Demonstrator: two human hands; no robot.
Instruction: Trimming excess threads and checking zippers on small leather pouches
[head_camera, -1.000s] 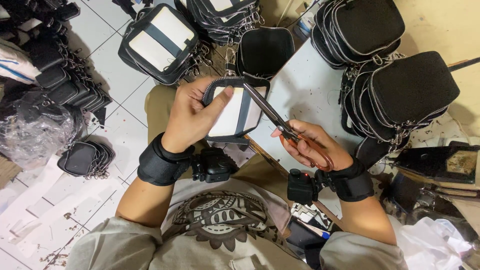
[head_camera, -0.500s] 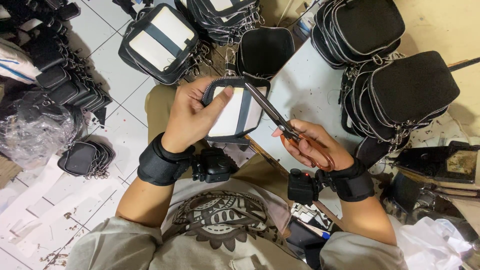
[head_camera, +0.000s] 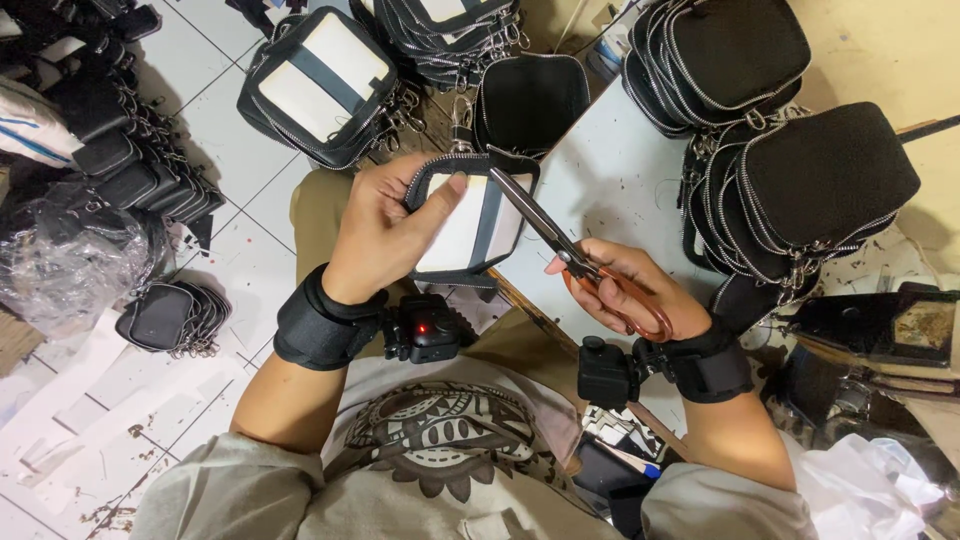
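While the left hand (head_camera: 385, 225) grips a small black pouch (head_camera: 470, 222) with a white panel and a dark centre strip, the right hand (head_camera: 625, 290) works a pair of scissors (head_camera: 560, 245) against it. Left fingers wrap the pouch's left edge and back; the thumb presses flat on the white panel, so the hand is clamped on the pouch. The pouch is held in the air at scene centre, above the person's lap and just left of the pale worktable (head_camera: 620, 180), its zipper edge toward the far side.

Right fingers are threaded through the orange-brown scissor handles and closed around them. The blades run up and left from that hand, their tips lying across the top right part of the pouch; whether the blades are parted at the tip cannot be told.

Both wrists carry black straps, each with a small black camera block: left-wrist unit (head_camera: 428, 330), showing a red light, right-wrist unit (head_camera: 605, 372).

Surroundings: a stack of black zippered bags (head_camera: 830, 180) on the right, a second stack (head_camera: 735, 50) at far right; an open black bag (head_camera: 530, 100) just beyond the held pouch; a larger bag with white panels (head_camera: 320, 85) at far left; a row of dark pouches (head_camera: 120, 150) along the left; a small pile of pouches (head_camera: 170, 315) on the white tiled floor (head_camera: 80, 430), beside crumpled clear plastic (head_camera: 60, 260).
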